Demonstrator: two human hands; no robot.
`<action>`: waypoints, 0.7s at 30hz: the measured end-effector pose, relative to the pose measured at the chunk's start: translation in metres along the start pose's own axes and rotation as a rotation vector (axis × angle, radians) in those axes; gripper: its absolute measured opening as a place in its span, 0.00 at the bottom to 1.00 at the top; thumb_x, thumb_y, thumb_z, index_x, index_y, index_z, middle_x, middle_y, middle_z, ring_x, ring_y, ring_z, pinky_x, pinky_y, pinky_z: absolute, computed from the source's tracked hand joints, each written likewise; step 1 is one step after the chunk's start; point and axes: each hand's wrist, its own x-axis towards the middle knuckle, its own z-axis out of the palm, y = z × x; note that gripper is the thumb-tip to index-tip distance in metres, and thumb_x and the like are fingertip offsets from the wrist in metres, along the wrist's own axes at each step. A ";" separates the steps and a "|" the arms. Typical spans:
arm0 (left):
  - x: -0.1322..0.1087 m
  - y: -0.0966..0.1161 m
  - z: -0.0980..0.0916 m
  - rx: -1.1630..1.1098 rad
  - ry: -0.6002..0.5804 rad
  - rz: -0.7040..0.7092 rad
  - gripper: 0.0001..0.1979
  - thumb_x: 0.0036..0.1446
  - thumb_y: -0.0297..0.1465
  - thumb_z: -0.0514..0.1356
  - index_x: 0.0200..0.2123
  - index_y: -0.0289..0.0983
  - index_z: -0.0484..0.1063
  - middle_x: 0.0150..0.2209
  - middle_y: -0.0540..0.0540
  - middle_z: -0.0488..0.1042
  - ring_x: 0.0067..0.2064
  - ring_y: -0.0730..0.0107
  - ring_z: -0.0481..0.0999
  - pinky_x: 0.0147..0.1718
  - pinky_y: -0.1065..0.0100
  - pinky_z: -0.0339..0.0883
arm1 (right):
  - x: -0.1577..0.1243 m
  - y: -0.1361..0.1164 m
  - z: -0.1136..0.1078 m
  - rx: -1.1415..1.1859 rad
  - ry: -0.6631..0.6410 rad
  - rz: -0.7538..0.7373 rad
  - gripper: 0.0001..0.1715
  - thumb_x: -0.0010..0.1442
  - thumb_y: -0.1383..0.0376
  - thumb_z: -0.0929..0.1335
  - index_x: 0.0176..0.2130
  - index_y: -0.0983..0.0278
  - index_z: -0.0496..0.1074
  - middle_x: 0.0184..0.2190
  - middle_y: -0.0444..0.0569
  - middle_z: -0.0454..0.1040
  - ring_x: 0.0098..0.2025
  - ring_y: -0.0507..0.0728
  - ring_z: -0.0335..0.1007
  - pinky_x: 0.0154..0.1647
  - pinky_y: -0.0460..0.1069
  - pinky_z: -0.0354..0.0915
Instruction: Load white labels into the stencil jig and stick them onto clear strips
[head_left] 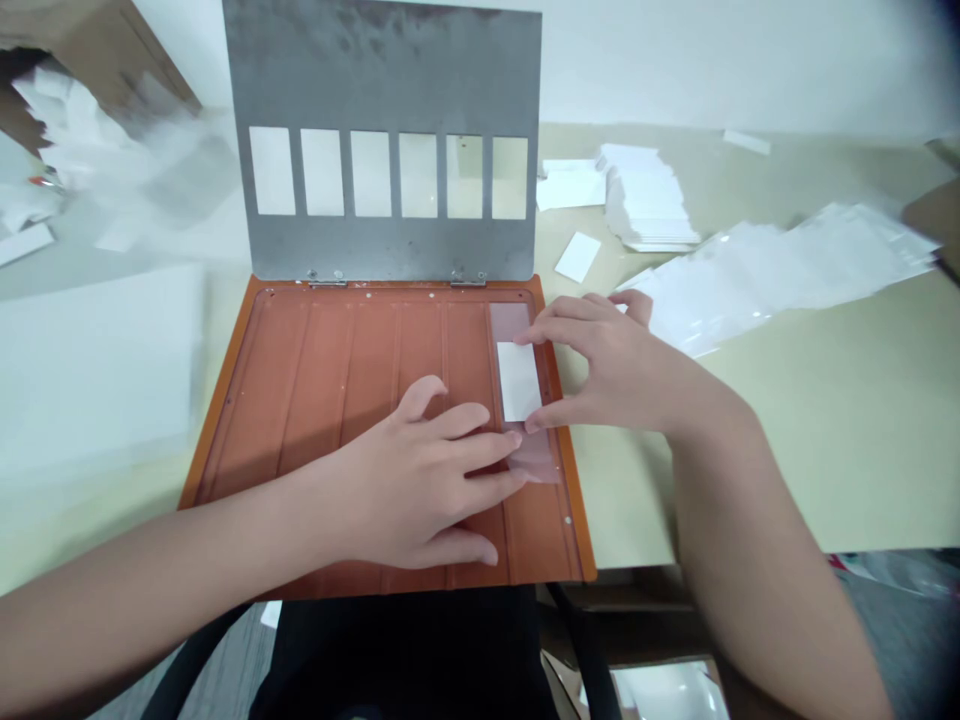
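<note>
An orange-brown grooved tray [315,380] lies before me with a grey metal lid [382,70] standing open at its far edge; the lid has several rectangular windows. In the tray's rightmost groove lies a clear plastic sleeve [536,455] with a white card [518,380] on it. My left hand [420,480] lies flat with fingers stretched out, its fingertips pressing the sleeve's lower end. My right hand [607,360] reaches in from the right, thumb and forefinger spread round the white card and touching its edges.
A stack of white cards [649,205] and a loose card [577,256] lie behind the tray on the right. Clear sleeves [780,270] fan out at right. White sheets [90,370] lie at left, a cardboard box [112,60] at back left.
</note>
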 end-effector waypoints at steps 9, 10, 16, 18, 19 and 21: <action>0.000 0.000 0.001 0.004 -0.014 -0.005 0.23 0.66 0.47 0.56 0.54 0.39 0.74 0.55 0.42 0.75 0.50 0.57 0.69 0.49 0.56 0.56 | 0.001 0.000 0.000 0.030 -0.015 0.020 0.33 0.48 0.44 0.73 0.49 0.56 0.74 0.48 0.50 0.73 0.50 0.67 0.67 0.55 0.64 0.47; 0.000 0.001 0.001 0.005 -0.015 -0.006 0.23 0.65 0.47 0.57 0.55 0.39 0.74 0.55 0.42 0.75 0.50 0.57 0.69 0.49 0.56 0.56 | 0.001 0.000 0.000 0.030 -0.013 0.021 0.33 0.49 0.43 0.73 0.49 0.56 0.74 0.48 0.50 0.73 0.50 0.68 0.67 0.55 0.64 0.47; 0.000 0.001 0.000 0.008 -0.011 -0.004 0.23 0.65 0.47 0.57 0.54 0.39 0.74 0.54 0.42 0.76 0.49 0.57 0.69 0.48 0.57 0.56 | 0.000 0.000 0.001 0.015 -0.016 0.020 0.33 0.48 0.43 0.72 0.49 0.55 0.74 0.48 0.49 0.73 0.50 0.68 0.68 0.55 0.65 0.48; 0.001 0.001 -0.001 0.006 -0.006 -0.002 0.23 0.65 0.47 0.57 0.54 0.39 0.74 0.54 0.43 0.76 0.49 0.57 0.69 0.48 0.57 0.56 | 0.000 0.000 0.001 0.018 -0.016 0.025 0.33 0.48 0.43 0.72 0.49 0.55 0.74 0.48 0.49 0.73 0.50 0.67 0.68 0.55 0.65 0.48; 0.001 0.001 -0.001 0.005 -0.005 0.000 0.23 0.65 0.47 0.57 0.54 0.39 0.74 0.54 0.43 0.76 0.49 0.58 0.69 0.48 0.57 0.56 | 0.001 0.000 0.001 0.020 -0.016 0.024 0.33 0.48 0.43 0.72 0.49 0.55 0.74 0.48 0.49 0.73 0.50 0.67 0.68 0.56 0.65 0.48; 0.000 0.001 -0.001 0.003 -0.010 -0.001 0.23 0.65 0.47 0.57 0.54 0.39 0.74 0.54 0.43 0.76 0.48 0.58 0.69 0.47 0.57 0.56 | 0.001 0.000 0.000 0.021 -0.018 0.020 0.33 0.49 0.43 0.72 0.49 0.55 0.74 0.48 0.50 0.73 0.50 0.67 0.68 0.56 0.65 0.48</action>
